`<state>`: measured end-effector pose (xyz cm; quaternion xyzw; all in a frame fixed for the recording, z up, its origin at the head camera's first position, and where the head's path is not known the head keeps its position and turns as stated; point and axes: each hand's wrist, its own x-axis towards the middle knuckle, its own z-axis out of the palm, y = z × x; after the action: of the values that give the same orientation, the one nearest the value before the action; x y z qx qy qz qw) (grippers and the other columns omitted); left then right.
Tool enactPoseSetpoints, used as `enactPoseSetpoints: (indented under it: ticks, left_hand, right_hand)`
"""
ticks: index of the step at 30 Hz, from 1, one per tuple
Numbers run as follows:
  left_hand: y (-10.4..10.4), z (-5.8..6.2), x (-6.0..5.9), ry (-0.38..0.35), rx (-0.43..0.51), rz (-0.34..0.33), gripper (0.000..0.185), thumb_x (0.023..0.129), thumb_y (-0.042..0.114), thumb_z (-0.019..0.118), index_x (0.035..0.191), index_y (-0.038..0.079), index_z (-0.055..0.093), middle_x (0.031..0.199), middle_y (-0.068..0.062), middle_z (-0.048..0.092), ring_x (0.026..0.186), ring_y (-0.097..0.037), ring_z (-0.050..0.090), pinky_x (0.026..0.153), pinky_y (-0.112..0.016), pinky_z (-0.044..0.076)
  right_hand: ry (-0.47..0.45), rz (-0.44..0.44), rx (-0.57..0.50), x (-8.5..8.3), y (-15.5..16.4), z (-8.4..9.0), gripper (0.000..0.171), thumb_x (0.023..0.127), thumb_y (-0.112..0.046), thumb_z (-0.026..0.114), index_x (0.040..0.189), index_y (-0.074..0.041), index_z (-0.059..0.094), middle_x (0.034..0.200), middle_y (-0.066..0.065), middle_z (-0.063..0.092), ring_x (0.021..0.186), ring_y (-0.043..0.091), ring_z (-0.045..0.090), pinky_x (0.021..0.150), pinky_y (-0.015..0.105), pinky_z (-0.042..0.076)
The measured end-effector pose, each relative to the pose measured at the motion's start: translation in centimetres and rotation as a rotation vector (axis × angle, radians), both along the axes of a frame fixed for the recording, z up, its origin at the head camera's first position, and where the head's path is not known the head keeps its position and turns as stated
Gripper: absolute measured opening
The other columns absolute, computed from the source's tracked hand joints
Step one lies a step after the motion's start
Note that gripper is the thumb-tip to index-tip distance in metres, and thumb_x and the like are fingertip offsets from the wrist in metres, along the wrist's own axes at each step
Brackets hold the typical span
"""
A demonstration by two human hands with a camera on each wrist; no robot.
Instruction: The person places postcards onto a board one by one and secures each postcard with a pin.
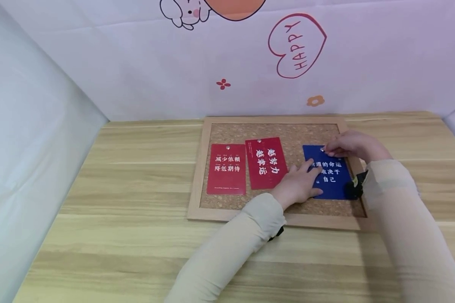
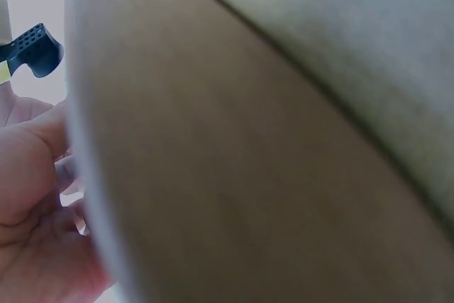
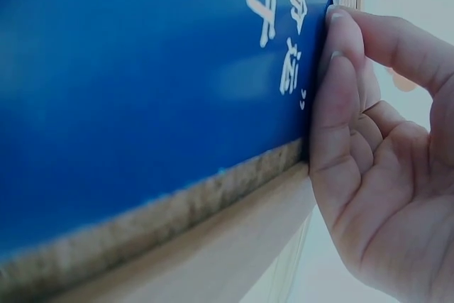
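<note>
A light wooden bench (image 1: 136, 235) carries a wood-framed cork board (image 1: 273, 132), lying flat near its far edge.

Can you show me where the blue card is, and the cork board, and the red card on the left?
blue card (image 1: 335, 185), head view, lower middle of its face.
cork board (image 1: 273, 220), head view, front wooden frame rail.
left red card (image 1: 226, 176), head view, middle of its face.

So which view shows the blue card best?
The head view: the whole blue card lies on the cork board, under both hands. The right wrist view shows only a close, partly blurred stretch with fingertips at its edge; the left wrist view shows none.
</note>
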<state>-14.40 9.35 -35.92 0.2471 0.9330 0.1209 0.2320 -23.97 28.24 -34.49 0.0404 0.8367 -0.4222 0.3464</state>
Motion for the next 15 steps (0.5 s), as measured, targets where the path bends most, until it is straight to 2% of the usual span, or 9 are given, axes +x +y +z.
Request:
enactPoseSetpoints:
  ticks: [9, 15]
  left_hand:
    - [0.14, 0.19, 0.03, -0.021, -0.003, 0.008, 0.060, 0.096, 0.048, 0.048, 0.150, 0.035, 0.026, 0.162, 0.010, 0.011, 0.139, -0.017, 0.030, 0.111, -0.026, 0.036]
    - [0.06, 0.23, 0.09, -0.023, 0.000, 0.013, 0.060, 0.096, 0.047, 0.048, 0.150, 0.035, 0.026, 0.162, 0.010, 0.011, 0.139, -0.017, 0.030, 0.112, -0.026, 0.036]
  right_hand:
    - [0.008, 0.020, 0.022, 0.03, 0.09, 0.06, 0.016, 0.094, -0.012, 0.053, 0.092, -0.004, 0.066, 0.071, -0.011, 0.064, 0.070, 0.001, 0.060, 0.069, 0.017, 0.052]
    - [0.019, 0.034, 0.045, 0.04, 0.01, 0.01, 0.017, 0.093, -0.013, 0.053, 0.094, -0.001, 0.065, 0.072, -0.010, 0.063, 0.071, 0.002, 0.059, 0.070, 0.017, 0.052]
